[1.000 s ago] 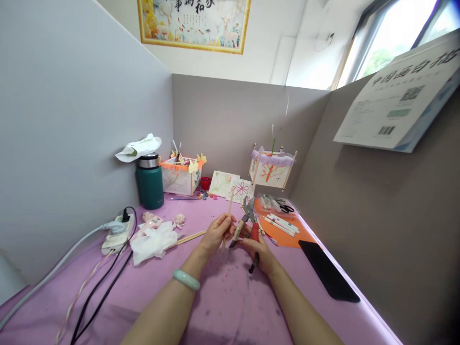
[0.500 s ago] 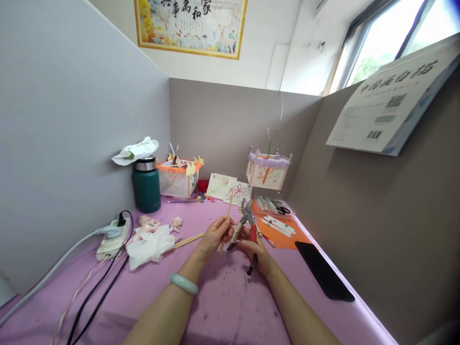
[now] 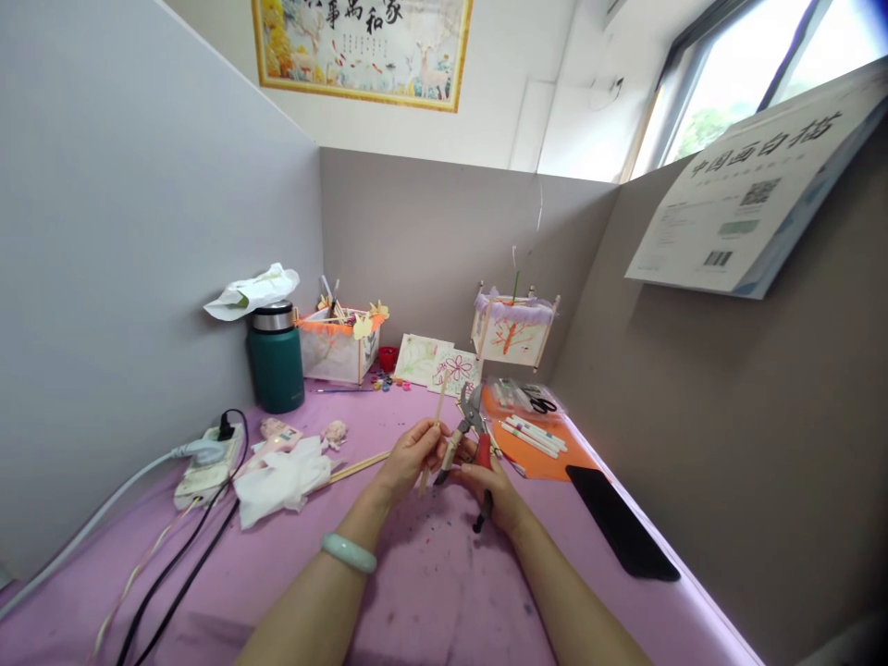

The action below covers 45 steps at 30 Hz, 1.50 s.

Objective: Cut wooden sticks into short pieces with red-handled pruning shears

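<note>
My left hand (image 3: 414, 453) pinches a thin wooden stick (image 3: 440, 402), which points up and slightly right. In my right hand (image 3: 494, 486) is a pair of pruning shears (image 3: 472, 416) with one red handle and one pale-wrapped handle. Their handles are spread and the blades stand apart, pointing away from me. The two hands are close together above the purple tablecloth (image 3: 450, 592), and the pale handle lies just right of my left fingers. Some right-hand fingers are hidden behind the shears. More wooden sticks (image 3: 357, 469) lie left of my left hand.
On the left are a green bottle (image 3: 276, 361), white tissue (image 3: 281, 481) and a power strip (image 3: 208, 467) with cables. Paper lanterns (image 3: 514, 328) and drawings (image 3: 458, 372) stand at the back. Right are markers (image 3: 534, 435) on orange paper, scissors (image 3: 542, 405) and a black phone-like slab (image 3: 621, 523).
The whole view has shifted slightly, moving the scene a little left in the picture. My hands keep the same hold on the stick and the shears.
</note>
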Tool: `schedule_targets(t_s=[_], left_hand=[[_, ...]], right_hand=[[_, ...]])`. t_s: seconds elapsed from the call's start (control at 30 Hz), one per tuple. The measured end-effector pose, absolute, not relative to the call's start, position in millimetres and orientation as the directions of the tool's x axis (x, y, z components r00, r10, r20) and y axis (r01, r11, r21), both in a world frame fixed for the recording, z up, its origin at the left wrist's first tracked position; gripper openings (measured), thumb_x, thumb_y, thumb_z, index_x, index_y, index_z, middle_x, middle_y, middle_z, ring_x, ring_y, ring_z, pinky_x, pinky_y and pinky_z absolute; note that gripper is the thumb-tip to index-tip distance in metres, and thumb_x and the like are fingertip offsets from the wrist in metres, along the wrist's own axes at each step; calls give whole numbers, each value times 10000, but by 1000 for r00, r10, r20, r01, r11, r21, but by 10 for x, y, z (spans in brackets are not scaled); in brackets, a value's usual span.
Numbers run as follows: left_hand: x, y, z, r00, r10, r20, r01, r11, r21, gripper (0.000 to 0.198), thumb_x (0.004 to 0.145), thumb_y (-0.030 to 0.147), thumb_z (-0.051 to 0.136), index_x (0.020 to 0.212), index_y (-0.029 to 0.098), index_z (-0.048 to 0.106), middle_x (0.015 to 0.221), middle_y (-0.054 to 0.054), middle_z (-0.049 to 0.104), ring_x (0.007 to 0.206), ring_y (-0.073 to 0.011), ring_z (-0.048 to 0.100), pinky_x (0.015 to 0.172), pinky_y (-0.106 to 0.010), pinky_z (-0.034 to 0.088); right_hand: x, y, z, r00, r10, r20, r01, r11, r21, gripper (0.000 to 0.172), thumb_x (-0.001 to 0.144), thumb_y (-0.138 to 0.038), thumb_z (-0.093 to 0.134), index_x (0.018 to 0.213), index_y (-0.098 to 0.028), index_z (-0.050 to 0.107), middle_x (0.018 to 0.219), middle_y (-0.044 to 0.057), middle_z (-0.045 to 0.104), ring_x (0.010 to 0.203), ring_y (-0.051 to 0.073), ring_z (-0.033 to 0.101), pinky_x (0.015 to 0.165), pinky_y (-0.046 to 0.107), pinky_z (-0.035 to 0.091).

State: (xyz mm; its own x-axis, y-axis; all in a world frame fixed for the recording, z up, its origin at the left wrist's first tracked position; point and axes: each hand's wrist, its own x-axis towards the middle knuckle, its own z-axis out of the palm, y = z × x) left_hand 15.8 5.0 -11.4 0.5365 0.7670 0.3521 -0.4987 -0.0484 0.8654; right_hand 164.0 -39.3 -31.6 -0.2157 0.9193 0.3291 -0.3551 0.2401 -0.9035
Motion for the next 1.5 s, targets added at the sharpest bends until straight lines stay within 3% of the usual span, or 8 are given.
schedule_targets(t_s=[0.2,0.47,0.73,1.3,1.5], left_hand=[[140,56,-112,520,778,353,-510,-48,859,284,842,437,535,880,156,533,577,50,480,460,-50,366,480,-196,294],[111,60,-108,512,779,362,-502,-71,862,308,819,433,569,874,129,566,693,-7,584,548,-88,522,567,-236,410],[122,51,-135,513,775,369,-505,-75,860,300,829,448,549,883,153,553,586,47,477,468,-49,352,487,-204,279],[144,34,-147,463,805,371,-520,-91,849,323,811,455,568,901,145,579,562,39,484,451,-45,291,455,-199,201],[135,-7,-128,437,829,347,-543,-64,837,306,795,443,586,856,143,590,557,34,484,455,-52,320,462,-202,239]], right_hand=[[1679,-378,-357,-200,935,292,-349,210,-913,391,713,-213,611,1104,-212,600,1135,82,612,1088,290,539,878,451,454],[1644,-426,-287,-240,911,336,-348,243,-906,365,735,-209,587,1099,-210,591,1069,72,623,1036,267,557,896,444,442],[1686,-375,-372,-206,935,290,-339,210,-917,438,709,-238,610,1145,-212,582,1150,85,604,1110,291,523,901,450,443],[1673,-399,-371,-184,934,307,-351,229,-908,377,718,-227,602,1095,-223,595,1148,70,609,1114,289,526,927,472,422],[1529,-455,-314,-211,904,373,-335,292,-896,421,719,-258,596,1139,-245,579,1153,54,602,1151,285,489,952,465,405]])
